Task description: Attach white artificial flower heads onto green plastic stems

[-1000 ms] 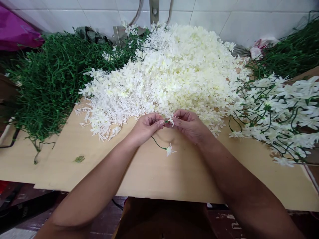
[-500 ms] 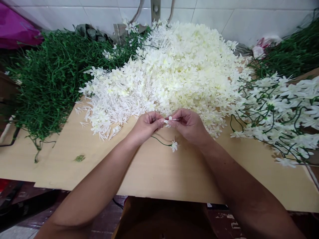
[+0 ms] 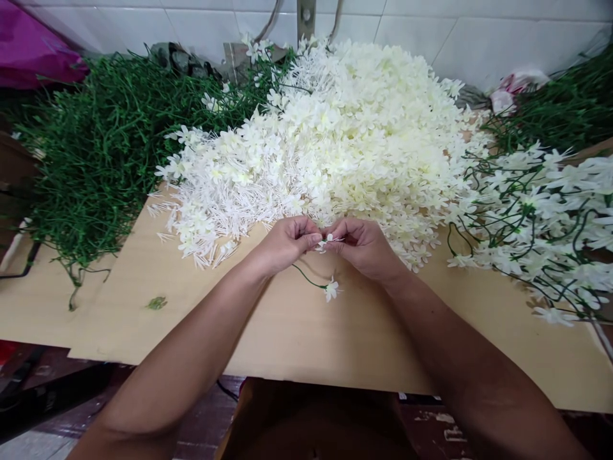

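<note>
My left hand (image 3: 290,244) is closed in a pinch around a thin green artificial flower stem (image 3: 310,279). From below its fingers the stem curves to the right, with a white flower (image 3: 331,290) at its end. Facing it, my right hand (image 3: 363,248) pinches a small white artificial flower (image 3: 326,243), which sits between the fingertips of both hands. Thin white strands poke out by the right thumb. Fingers partly hide how flower and stem meet. Just beyond the hands lies a large heap of loose white flowers (image 3: 364,140), with white stamens (image 3: 230,204) at its left.
Green stems (image 3: 110,147) are piled at the left, and more stems (image 3: 565,112) lie at the far right. Stemmed white flowers (image 3: 541,223) spread over the right of the cardboard-coloured tabletop (image 3: 297,345). A tiled wall (image 3: 421,29) stands behind. A magenta bag (image 3: 36,48) is at upper left.
Both hands have shifted slightly, and the small flower between the fingertips sits a little lower and turned. The hanging flower has swung slightly down and left. The view has moved a little.
</note>
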Motion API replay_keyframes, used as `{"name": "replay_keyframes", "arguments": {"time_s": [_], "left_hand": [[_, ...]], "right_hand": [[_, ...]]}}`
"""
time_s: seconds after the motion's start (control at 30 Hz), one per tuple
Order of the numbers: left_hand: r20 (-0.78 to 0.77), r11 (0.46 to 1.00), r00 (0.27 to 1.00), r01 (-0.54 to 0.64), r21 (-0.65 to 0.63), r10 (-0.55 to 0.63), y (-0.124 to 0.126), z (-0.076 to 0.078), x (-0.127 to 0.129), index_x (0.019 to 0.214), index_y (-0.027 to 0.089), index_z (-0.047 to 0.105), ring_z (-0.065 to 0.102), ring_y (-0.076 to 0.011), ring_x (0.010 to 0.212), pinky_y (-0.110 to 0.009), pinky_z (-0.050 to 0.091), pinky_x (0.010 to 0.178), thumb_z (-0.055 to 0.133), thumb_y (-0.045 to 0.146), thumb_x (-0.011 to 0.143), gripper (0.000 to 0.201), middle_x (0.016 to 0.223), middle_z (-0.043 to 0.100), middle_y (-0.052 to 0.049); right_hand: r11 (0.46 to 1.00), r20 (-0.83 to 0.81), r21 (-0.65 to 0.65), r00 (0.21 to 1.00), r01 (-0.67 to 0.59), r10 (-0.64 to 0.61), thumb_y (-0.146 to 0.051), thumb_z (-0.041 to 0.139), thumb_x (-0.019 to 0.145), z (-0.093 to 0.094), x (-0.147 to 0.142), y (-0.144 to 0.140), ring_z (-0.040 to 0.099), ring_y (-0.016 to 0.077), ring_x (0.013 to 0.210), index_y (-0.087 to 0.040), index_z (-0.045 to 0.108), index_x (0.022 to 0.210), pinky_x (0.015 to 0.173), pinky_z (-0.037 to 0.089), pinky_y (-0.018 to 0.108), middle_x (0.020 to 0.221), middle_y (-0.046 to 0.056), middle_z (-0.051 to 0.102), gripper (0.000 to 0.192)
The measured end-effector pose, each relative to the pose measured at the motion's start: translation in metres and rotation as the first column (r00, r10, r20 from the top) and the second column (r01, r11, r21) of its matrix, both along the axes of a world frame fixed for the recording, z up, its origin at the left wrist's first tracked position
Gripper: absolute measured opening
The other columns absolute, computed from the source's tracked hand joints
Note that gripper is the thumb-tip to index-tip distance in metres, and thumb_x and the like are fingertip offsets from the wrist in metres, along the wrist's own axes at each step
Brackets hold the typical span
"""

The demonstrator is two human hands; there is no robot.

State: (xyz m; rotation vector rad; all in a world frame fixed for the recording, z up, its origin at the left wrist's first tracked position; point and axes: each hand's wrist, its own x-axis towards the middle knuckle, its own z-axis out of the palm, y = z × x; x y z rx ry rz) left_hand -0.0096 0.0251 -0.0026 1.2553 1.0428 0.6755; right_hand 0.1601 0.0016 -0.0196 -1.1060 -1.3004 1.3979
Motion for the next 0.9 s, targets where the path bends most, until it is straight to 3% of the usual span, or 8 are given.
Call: {"name": "replay_keyframes", "arguments": {"time_s": [0.23,0.63,0.9], "left_hand": [[0.06,1.0,0.998,-0.007,0.001,0.007,-0.0018,0.0003,-0.0005,0.062,0.014,0.056,0.043,-0.0074,0.053,-0.021,0.032,0.052,0.074,0.027,0.07,0.023,0.054,0.053,0.003],[0.053,0.998,0.996,-0.066,-0.023,0.067,-0.0031,0.0001,0.0031,0.063,0.014,0.056,0.044,-0.0072,0.051,-0.021,0.032,0.051,0.076,0.029,0.069,0.025,0.054,0.054,0.002],[0.159,1.0,0.987,-0.025,-0.01,0.026,-0.0036,-0.0026,0.003,0.071,0.013,0.062,0.049,-0.0077,0.057,-0.022,0.036,0.057,0.076,0.031,0.069,0.024,0.062,0.059,0.001]], "right_hand": [[0.996,-0.096,-0.082,0.995,0.02,-0.028,-0.045,0.087,0.057,0.0018,-0.0024,0.0007,0.057,0.012,0.062,-0.021,0.064,0.065,0.065,0.049,0.028,0.062,-0.002,0.063,0.035],[0.992,-0.195,-0.115,0.978,0.056,-0.077,-0.046,0.09,0.051,-0.0011,-0.0009,0.0032,0.058,0.0101,0.063,-0.021,0.059,0.062,0.067,0.051,0.027,0.069,-0.003,0.064,0.041],[0.982,-0.262,-0.186,0.961,0.039,-0.088,-0.04,0.092,0.048,-0.0025,0.0018,0.0036,0.061,0.0098,0.064,-0.022,0.062,0.063,0.068,0.053,0.026,0.07,-0.004,0.067,0.038]]}}
